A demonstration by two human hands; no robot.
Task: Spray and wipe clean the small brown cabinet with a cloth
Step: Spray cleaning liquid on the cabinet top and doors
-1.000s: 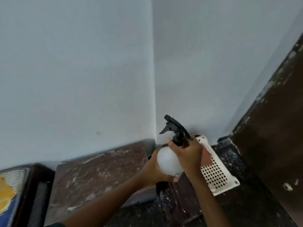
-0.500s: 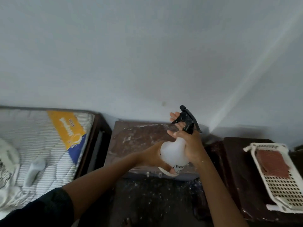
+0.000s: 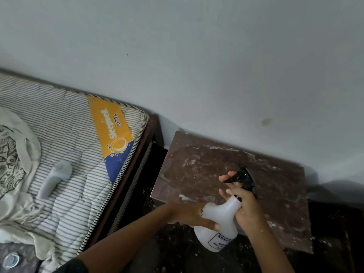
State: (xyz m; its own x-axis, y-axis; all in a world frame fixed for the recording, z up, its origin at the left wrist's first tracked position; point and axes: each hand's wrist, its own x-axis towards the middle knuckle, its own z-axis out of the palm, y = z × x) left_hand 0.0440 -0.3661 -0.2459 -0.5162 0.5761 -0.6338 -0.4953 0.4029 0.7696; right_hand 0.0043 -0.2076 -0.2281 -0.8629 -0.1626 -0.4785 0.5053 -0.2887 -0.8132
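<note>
Landmark: the small brown cabinet [image 3: 197,170] stands against the wall. Its flat top carries pale smears and white specks.
Spray bottle: the white spray bottle [image 3: 216,231] is held tilted in the air over the near edge of the cabinet. Its black trigger head [image 3: 244,178] is above the middle of the top. Which way the nozzle points is hard to read.
Right hand: the right hand [image 3: 247,211] is clasped round the neck of the bottle, over the cabinet top. Its fingers [image 3: 226,177] reach up to the trigger. Whether the trigger is pressed, I cannot tell.
Left hand: the left hand [image 3: 192,214] wraps the body of the bottle from the left, at the cabinet's near edge, with the fingers laid across the plastic.
Cloth: no cloth is on the cabinet or in either hand. Some pale fabric [image 3: 13,154] lies on the mattress [image 3: 65,138], well to the left of the cabinet. I cannot tell if it is the wiping cloth.
Step in hand: this looks like the spraying step, near its beginning. The top looks dirty and I judge that nothing is wiped yet.
Next move: the nozzle must face down at the top before the trigger is squeezed, so that the liquid lands on the cabinet and not on the wall behind it. After that one hand must be free to fetch a cloth.
</note>
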